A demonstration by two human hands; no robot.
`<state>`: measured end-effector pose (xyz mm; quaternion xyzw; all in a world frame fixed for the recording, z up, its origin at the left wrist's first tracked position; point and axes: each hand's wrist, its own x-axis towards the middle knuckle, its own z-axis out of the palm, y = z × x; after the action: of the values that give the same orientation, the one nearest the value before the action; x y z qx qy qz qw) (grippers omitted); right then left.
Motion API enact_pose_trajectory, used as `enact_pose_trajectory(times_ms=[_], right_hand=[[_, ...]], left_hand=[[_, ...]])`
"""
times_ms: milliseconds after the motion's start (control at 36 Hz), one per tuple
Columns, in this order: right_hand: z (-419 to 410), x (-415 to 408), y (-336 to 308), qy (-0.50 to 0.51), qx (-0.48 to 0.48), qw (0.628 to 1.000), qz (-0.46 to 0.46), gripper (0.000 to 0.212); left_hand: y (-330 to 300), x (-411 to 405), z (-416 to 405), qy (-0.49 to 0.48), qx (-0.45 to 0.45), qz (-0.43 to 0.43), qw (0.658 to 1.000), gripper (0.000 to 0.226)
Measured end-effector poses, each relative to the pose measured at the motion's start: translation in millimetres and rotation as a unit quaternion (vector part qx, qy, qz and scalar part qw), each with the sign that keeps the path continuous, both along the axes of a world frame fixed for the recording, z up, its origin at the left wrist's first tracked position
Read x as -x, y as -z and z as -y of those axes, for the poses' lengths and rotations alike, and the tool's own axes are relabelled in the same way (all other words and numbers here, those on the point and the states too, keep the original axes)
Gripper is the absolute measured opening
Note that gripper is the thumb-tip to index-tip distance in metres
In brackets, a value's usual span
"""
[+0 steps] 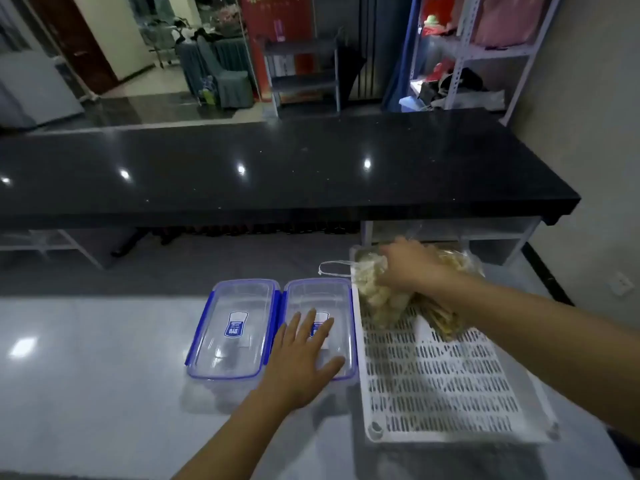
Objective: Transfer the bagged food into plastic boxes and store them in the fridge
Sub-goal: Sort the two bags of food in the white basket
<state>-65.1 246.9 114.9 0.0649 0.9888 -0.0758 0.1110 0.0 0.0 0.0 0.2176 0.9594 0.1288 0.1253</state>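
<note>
Glossy pale-grey countertop; black polished stone counter at twelve o'clock; left hand flat, fingers spread, on clear blue-clipped plastic box; right hand grips clear bag of pale food over white slotted tray.

Two lidded plastic boxes, one white slotted tray, two bags of food

right hand: fingertips buried in the bagged food; grip not readable
bagged food: contents pale, blurred, partly covered by the hand
right box: label and near lid hidden under the left hand
white tray: far end covered by the bags
forearms: cut off by the near and right edges
far shelves: items too blurred to name
</note>
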Motion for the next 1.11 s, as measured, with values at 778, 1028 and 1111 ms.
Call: enact_pose_trajectory(times_ms=[778,1028,1111], right_hand=[[-48,-24,10,-0.048,0.209,0.973,-0.090,0.013],[-48,-97,-17,-0.053,0.249,0.962,-0.097,0.028],[-48,-124,-14,-0.032,0.254,0.961,-0.108,0.025]], left_hand=[[-104,44,-11,-0.051,-0.230,-0.013,0.972,0.022],[-111,30,-55,0.124,-0.254,0.033,0.959,0.030],[-95,16,-72,0.163,-0.253,0.062,0.952,0.033]])
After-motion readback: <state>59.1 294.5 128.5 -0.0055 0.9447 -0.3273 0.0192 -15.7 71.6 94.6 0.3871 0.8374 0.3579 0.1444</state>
